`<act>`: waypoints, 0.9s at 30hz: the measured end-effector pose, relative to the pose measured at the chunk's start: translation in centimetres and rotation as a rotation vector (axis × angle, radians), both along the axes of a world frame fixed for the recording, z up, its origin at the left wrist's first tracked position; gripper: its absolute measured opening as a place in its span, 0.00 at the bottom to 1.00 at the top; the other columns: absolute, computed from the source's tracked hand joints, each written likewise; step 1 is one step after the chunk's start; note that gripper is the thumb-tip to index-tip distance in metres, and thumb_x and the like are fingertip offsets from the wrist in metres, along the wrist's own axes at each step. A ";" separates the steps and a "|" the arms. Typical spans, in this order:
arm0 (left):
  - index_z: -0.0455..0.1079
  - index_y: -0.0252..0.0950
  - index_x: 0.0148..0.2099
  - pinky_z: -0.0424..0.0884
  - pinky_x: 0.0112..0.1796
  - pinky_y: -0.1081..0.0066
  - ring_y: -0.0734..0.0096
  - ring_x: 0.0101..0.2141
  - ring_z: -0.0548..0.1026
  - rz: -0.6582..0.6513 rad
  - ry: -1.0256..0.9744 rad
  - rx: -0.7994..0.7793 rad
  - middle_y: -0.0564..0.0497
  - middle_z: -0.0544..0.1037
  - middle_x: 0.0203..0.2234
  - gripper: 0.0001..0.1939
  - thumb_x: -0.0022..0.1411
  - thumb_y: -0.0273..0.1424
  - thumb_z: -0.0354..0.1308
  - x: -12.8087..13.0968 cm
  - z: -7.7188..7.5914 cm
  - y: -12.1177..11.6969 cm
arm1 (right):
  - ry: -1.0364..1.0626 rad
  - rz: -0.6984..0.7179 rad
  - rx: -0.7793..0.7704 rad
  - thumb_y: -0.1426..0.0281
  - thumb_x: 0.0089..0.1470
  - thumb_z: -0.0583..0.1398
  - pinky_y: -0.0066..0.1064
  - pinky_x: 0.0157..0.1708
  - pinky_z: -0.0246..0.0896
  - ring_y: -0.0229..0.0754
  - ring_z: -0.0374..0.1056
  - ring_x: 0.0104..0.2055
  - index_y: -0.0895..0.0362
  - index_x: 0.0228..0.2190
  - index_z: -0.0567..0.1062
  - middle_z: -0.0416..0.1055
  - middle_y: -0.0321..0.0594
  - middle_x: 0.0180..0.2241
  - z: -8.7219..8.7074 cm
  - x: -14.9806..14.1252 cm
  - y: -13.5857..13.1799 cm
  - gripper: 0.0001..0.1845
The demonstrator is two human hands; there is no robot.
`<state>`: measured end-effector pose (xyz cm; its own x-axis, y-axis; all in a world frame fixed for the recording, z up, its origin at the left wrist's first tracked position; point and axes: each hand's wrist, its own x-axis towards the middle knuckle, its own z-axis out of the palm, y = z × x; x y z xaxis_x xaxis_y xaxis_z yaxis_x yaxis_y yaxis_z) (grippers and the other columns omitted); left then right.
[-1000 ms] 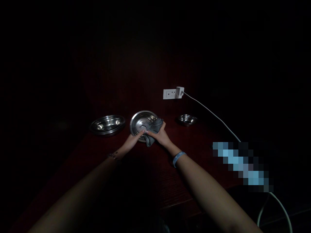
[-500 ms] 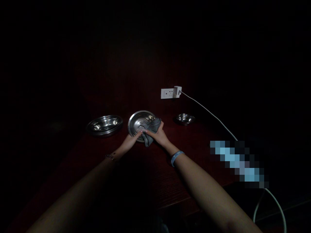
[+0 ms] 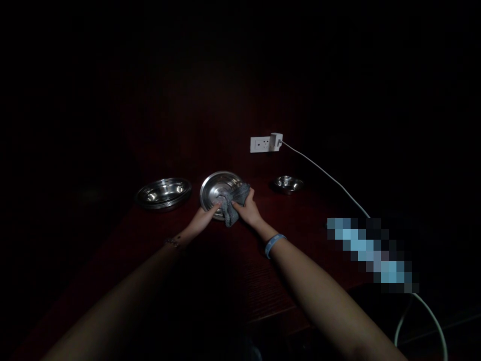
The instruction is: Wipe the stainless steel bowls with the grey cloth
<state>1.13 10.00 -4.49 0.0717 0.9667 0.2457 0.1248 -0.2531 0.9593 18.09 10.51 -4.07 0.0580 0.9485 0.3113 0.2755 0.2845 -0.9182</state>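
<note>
A shiny metal bowl [image 3: 212,186] is tilted up in front of me, its inside facing me. My left hand [image 3: 202,217] grips its lower left rim, thumb over the inner side and the other fingers hidden behind. My right hand [image 3: 248,208] is closed on a grey cloth [image 3: 230,209] at the bowl's right side. Part of the cloth lies over the inside of the bowl and a fold hangs below the rim. Whether the right fingers also pinch the rim through the cloth is hidden.
Stacked metal bowls [image 3: 164,193] stand left on the dark red table [image 3: 259,281]; a smaller metal bowl [image 3: 288,184] stands right. Behind is a wall socket [image 3: 260,145] with a white charger [image 3: 277,140]. Its cable [image 3: 326,173] runs right past a pixelated patch. Surroundings are very dark.
My right thumb has shifted slightly right, away from the left thumb, and the cloth's folds have changed. The whole view has slid a little; both grips stay.
</note>
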 end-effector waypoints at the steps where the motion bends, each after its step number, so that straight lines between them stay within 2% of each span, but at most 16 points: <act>1: 0.69 0.33 0.53 0.57 0.58 0.60 0.60 0.53 0.70 -0.001 -0.001 0.007 0.44 0.75 0.50 0.25 0.55 0.41 0.56 0.0 -0.1 0.1 | -0.009 -0.002 -0.001 0.68 0.48 0.63 0.43 0.49 0.64 0.48 0.72 0.46 0.55 0.54 0.51 0.72 0.47 0.45 0.0 0.0 0.0 0.36; 14: 0.69 0.30 0.51 0.60 0.57 0.60 0.59 0.53 0.71 0.021 0.008 0.027 0.42 0.75 0.50 0.25 0.54 0.39 0.57 -0.1 -0.6 0.6 | -0.042 -0.013 0.016 0.71 0.51 0.59 0.43 0.48 0.64 0.48 0.72 0.44 0.55 0.53 0.51 0.73 0.48 0.43 0.1 0.0 -0.1 0.31; 27: 0.69 0.31 0.52 0.60 0.57 0.60 0.60 0.52 0.72 0.049 0.018 0.011 0.43 0.75 0.49 0.24 0.54 0.37 0.57 -0.2 -0.7 0.7 | -0.040 -0.025 0.030 0.68 0.52 0.57 0.41 0.45 0.66 0.46 0.73 0.41 0.53 0.50 0.53 0.73 0.43 0.39 0.0 0.0 0.0 0.25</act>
